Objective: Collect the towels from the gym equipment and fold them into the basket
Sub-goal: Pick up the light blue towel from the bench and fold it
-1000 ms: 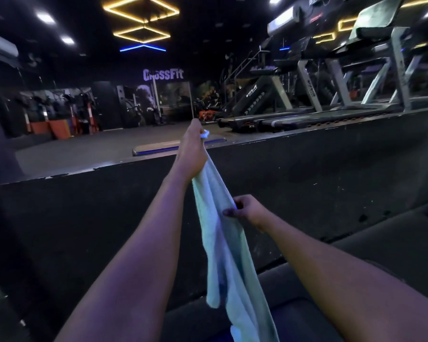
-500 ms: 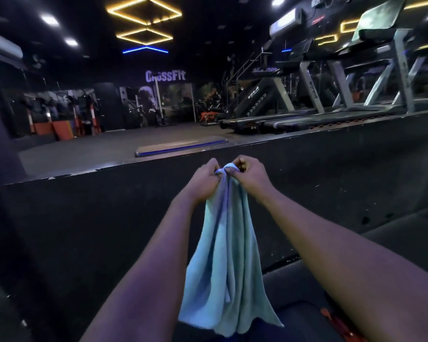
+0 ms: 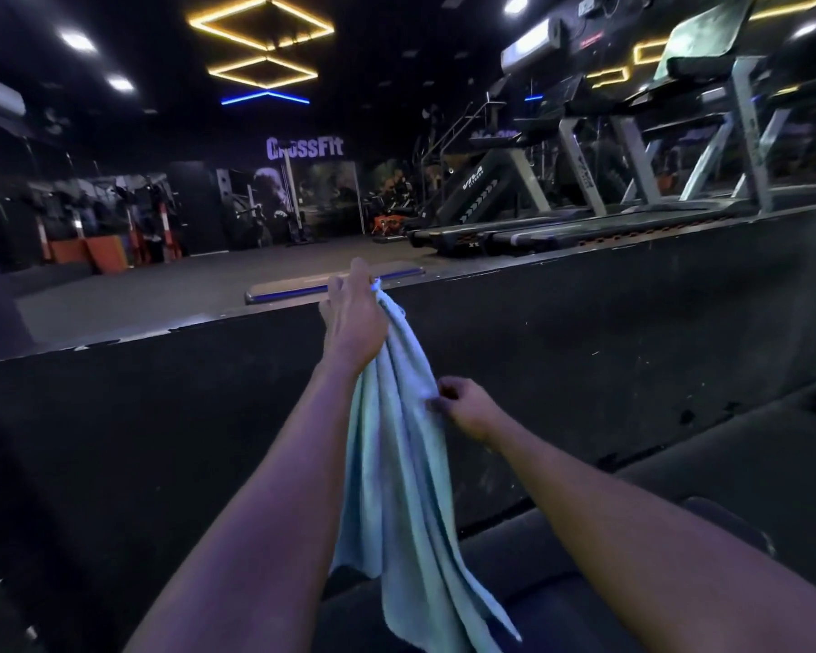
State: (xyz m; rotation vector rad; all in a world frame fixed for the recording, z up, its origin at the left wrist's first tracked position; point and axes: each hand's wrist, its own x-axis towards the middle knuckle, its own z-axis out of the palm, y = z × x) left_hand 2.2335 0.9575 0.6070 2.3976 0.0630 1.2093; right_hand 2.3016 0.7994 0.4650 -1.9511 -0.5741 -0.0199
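A light blue towel (image 3: 396,464) hangs long and narrow in front of me. My left hand (image 3: 354,318) grips its top end, raised at arm's length. My right hand (image 3: 462,407) is lower and to the right, with its fingertips pinching the towel's right edge about a third of the way down. The towel's bottom end trails past my lap at the lower edge of the view. A second towel (image 3: 707,35), dull green, lies draped over the console of the nearest treadmill at the upper right. No basket is in view.
A long black padded wall (image 3: 632,332) runs across the view just beyond my hands. Behind it lies the gym floor with a low step platform (image 3: 302,289). A row of treadmills (image 3: 585,219) stands at the right, and racks with orange boxes (image 3: 104,247) at the far left.
Half a second ago both hands held the towel's top together. Now my left hand has risen with the top end, and my right hand has slid down the edge.
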